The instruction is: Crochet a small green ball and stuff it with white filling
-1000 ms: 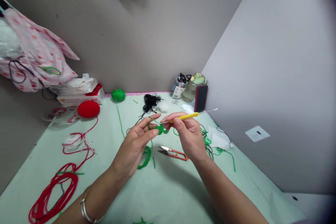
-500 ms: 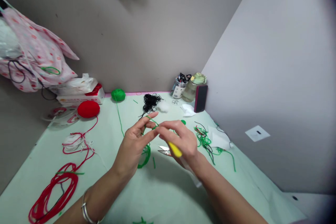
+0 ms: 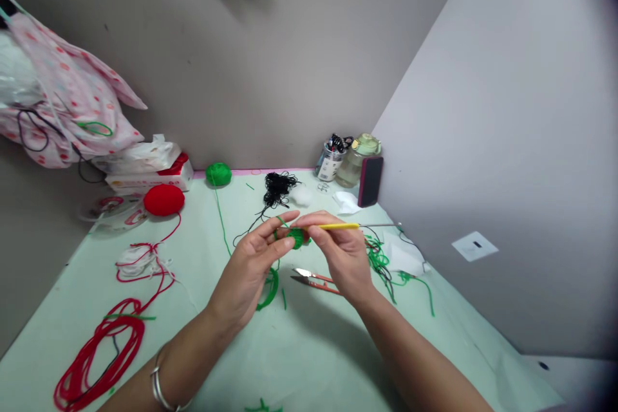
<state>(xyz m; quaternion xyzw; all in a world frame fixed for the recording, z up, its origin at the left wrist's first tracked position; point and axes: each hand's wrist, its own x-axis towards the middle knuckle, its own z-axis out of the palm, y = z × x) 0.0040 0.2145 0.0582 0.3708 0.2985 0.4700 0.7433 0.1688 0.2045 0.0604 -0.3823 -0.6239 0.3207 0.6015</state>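
My left hand (image 3: 253, 256) pinches a small green crochet piece (image 3: 296, 238) between thumb and fingers, with green yarn running over its raised index finger. My right hand (image 3: 340, 254) is closed around a crochet hook (image 3: 340, 226) with a yellow handle and a metal shaft pointing right. The hook's working tip meets the green piece and is hidden there. Below my hands lie orange-handled thread snips (image 3: 313, 280), blades pointing left. A loop of green yarn (image 3: 270, 290) rests on the table by my left wrist.
A green yarn ball (image 3: 219, 174), a red yarn ball (image 3: 164, 199) and a tangle of black yarn (image 3: 280, 188) sit toward the back. Coiled red cord (image 3: 99, 360) lies at left, green scraps (image 3: 379, 257) at right. A phone (image 3: 370, 181) leans against a bottle (image 3: 350, 170).
The hook has swung from pointing down toward me to nearly level. The green piece now shows between my hands, and more of the snips is uncovered.
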